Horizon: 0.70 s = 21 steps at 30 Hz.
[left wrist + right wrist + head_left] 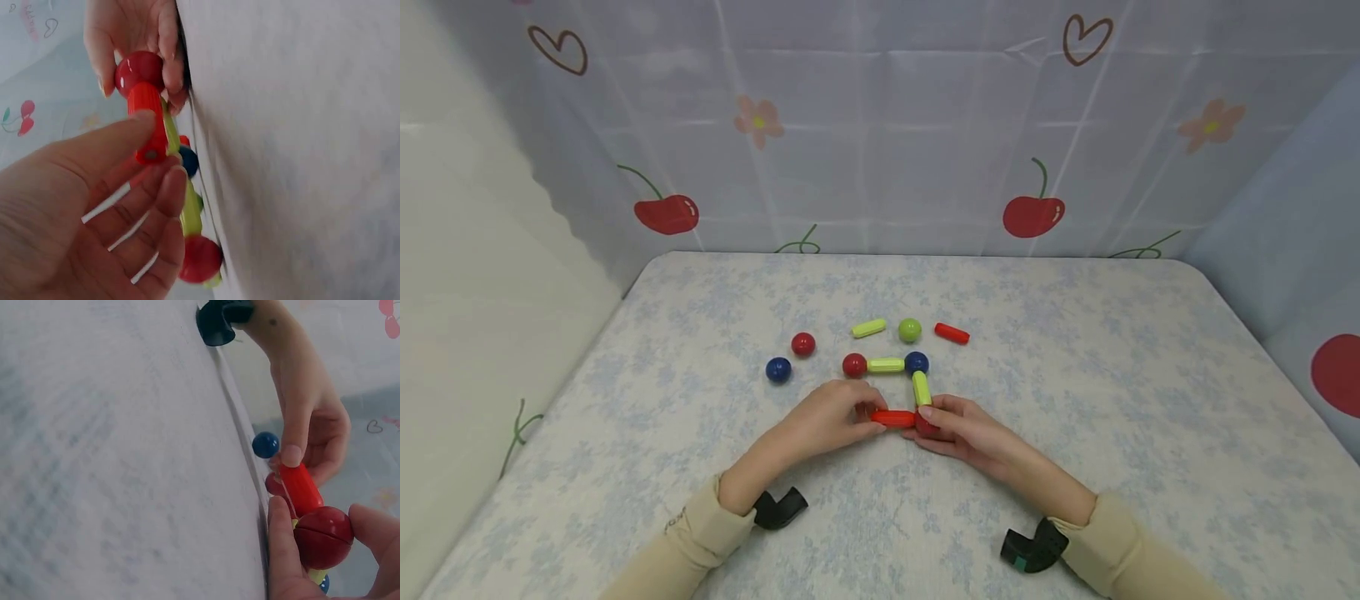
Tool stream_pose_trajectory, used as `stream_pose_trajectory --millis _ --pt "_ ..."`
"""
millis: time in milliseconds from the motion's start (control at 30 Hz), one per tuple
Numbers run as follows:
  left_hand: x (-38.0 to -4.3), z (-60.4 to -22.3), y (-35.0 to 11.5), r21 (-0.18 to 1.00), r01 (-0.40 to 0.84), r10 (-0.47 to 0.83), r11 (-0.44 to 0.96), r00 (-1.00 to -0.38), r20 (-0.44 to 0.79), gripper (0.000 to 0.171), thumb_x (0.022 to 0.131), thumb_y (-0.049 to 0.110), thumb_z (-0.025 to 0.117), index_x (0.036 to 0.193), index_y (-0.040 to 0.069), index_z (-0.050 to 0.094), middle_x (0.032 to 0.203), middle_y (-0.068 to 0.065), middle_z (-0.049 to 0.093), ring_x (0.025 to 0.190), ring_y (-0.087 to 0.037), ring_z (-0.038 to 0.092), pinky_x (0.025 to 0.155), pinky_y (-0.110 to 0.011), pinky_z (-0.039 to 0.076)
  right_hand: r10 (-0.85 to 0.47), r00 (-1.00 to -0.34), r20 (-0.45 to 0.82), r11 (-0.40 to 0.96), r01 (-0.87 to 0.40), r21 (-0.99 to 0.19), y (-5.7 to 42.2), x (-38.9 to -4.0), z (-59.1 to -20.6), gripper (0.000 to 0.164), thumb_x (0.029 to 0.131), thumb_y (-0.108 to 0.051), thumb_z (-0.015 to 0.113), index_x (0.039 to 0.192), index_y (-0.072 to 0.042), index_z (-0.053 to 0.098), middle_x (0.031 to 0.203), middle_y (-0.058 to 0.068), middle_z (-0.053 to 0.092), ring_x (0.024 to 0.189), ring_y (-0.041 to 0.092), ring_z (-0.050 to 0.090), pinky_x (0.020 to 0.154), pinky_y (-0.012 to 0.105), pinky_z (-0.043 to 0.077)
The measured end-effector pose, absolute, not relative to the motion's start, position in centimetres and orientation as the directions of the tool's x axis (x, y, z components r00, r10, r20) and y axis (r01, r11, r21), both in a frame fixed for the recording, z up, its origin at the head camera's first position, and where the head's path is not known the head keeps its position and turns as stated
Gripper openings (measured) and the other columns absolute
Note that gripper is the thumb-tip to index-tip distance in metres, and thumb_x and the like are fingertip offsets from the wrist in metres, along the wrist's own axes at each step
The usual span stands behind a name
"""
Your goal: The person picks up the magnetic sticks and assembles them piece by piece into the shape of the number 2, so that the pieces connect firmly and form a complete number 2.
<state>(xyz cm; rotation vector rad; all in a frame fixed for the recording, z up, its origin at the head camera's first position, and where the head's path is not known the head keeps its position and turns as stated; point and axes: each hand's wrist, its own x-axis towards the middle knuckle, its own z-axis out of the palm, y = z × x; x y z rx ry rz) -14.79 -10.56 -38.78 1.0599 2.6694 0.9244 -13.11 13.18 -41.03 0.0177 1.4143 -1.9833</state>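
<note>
My left hand [831, 423] pinches the free end of a red rod [893, 419] between thumb and fingers. The rod's other end meets a red ball [323, 539], which my right hand [977, 437] grips between thumb and fingers. From that ball a yellow-green rod [922, 389] runs away from me to a dark blue ball [917, 363]. A second yellow-green rod [886, 365] leads left from there to another red ball [854, 365]. Together they form an open, three-sided shape. In the left wrist view, a small hole shows in the red rod's near end.
Left of the joined pieces lie a loose red ball [803, 344] and a blue ball [778, 370]. Behind them are a yellow-green rod [868, 328], a green ball [910, 330] and a red rod [952, 333]. A patterned cloth covers the table [1112, 375]; a printed curtain [880, 150] hangs behind.
</note>
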Motion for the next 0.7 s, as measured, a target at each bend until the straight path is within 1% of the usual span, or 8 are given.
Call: stream_pose_trajectory --millis 67,167,267,333,433,500,567,700 --pt "-15.1 -38.7 -11.1 0.593 0.575 0.645 0.564 -0.755 0.118 0.017 0.082 0.018 0.074 0.097 0.013 0.070 0.081 0.011 0.060 0.073 -0.004 0.054 0.066 -0.025 0.047 -0.511 -0.764 -0.394 -0.200 0.551 -0.810 13.0 -13.0 -41.0 0.041 0.096 -0.012 0.053 0.124 0.011 0.035 0.114 0.020 0.056 0.104 0.028 0.060 0.091 0.037 0.044" --pt "-16.0 -38.3 -12.8 0.609 0.558 0.588 0.563 -0.789 0.179 0.020 0.083 0.018 0.073 0.101 0.009 0.070 0.090 0.004 0.064 0.082 -0.012 0.056 0.074 -0.032 0.047 -0.509 -0.762 -0.400 -0.229 0.568 -0.790 13.0 -13.0 -41.0 0.041 0.096 -0.012 0.053 0.125 0.010 0.034 0.115 0.021 0.053 0.103 0.028 0.060 0.091 0.036 0.043" --pt "-17.2 -38.1 -15.0 0.601 0.527 0.475 0.601 -0.840 0.263 0.023 0.084 0.016 0.073 0.103 0.005 0.069 0.096 -0.005 0.064 0.087 -0.021 0.057 0.075 -0.039 0.047 -0.510 -0.761 -0.401 -0.237 0.572 -0.785 13.0 -13.0 -41.0 0.041 0.096 -0.012 0.054 0.126 0.009 0.034 0.116 0.021 0.052 0.102 0.028 0.061 0.091 0.036 0.043" --pt "-17.8 -38.2 -16.6 0.598 0.477 0.387 0.644 -0.878 0.283 0.025 0.084 0.015 0.072 0.106 0.004 0.068 0.100 -0.009 0.062 0.090 -0.026 0.057 0.076 -0.042 0.046 -0.510 -0.761 -0.401 -0.236 0.572 -0.786 13.0 -13.0 -41.0 0.042 0.096 -0.012 0.054 0.126 0.009 0.034 0.116 0.021 0.052 0.102 0.028 0.061 0.091 0.036 0.043" --pt "-18.6 -38.6 -18.4 0.592 0.376 0.290 0.713 -0.927 0.239 0.035 0.085 0.017 0.071 0.116 0.004 0.063 0.107 -0.014 0.057 0.094 -0.028 0.055 0.077 -0.043 0.046 -0.512 -0.760 -0.400 -0.238 0.573 -0.784 13.1 -13.1 -41.0 0.043 0.096 -0.012 0.054 0.127 0.009 0.034 0.117 0.021 0.052 0.102 0.028 0.061 0.091 0.036 0.043" --pt "-18.9 -38.8 -19.3 0.585 0.320 0.269 0.745 -0.947 0.176 0.044 0.085 0.020 0.072 0.123 0.003 0.059 0.111 -0.016 0.055 0.095 -0.030 0.054 0.078 -0.045 0.045 -0.514 -0.759 -0.400 -0.241 0.576 -0.781 13.1 -13.1 -41.0 0.043 0.096 -0.012 0.054 0.128 0.009 0.033 0.117 0.021 0.052 0.103 0.028 0.060 0.092 0.036 0.043" --pt "-19.1 -39.0 -19.9 0.571 0.276 0.263 0.773 -0.959 0.106 0.048 0.084 0.024 0.072 0.125 0.003 0.056 0.109 -0.017 0.055 0.092 -0.030 0.053 0.076 -0.045 0.045 -0.515 -0.758 -0.401 -0.245 0.578 -0.779 13.1 -13.1 -41.0 0.044 0.096 -0.011 0.054 0.128 0.009 0.032 0.117 0.021 0.051 0.103 0.028 0.060 0.092 0.036 0.042" --pt "-19.1 -39.1 -20.6 0.562 0.224 0.265 0.796 -0.964 0.008 0.036 0.083 0.027 0.072 0.109 0.004 0.064 0.094 -0.011 0.061 0.080 -0.025 0.054 0.068 -0.040 0.045 -0.515 -0.758 -0.401 -0.250 0.580 -0.775 13.1 -13.1 -41.0 0.046 0.096 -0.011 0.055 0.129 0.009 0.031 0.118 0.021 0.050 0.103 0.028 0.060 0.092 0.036 0.042"
